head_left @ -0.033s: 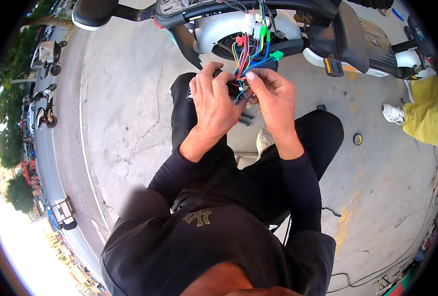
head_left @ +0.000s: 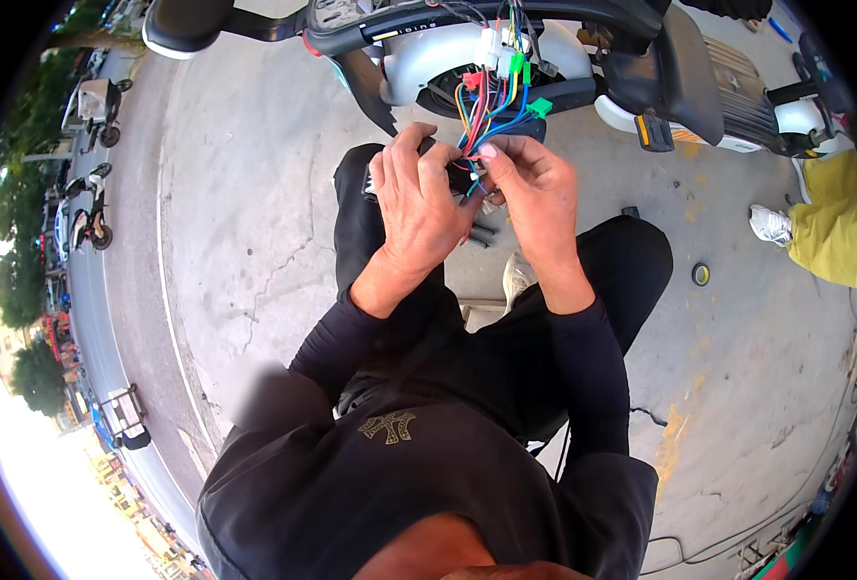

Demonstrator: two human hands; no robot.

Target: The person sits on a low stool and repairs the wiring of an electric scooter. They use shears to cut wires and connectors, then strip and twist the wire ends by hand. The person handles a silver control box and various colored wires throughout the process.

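hands: left, right raised together | both pinching coloured wires

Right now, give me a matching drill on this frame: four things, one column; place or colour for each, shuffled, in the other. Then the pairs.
Things:
1. wire bundle
2. scooter
3. white shoe
4. small ring

Places or colours:
A. on the concrete, right of the person's knee
B. multicoloured, pinched between left hand and right hand
C. at the right edge, below yellow trousers
D. white and black, across the top

Pairs: 1-B, 2-D, 3-C, 4-A
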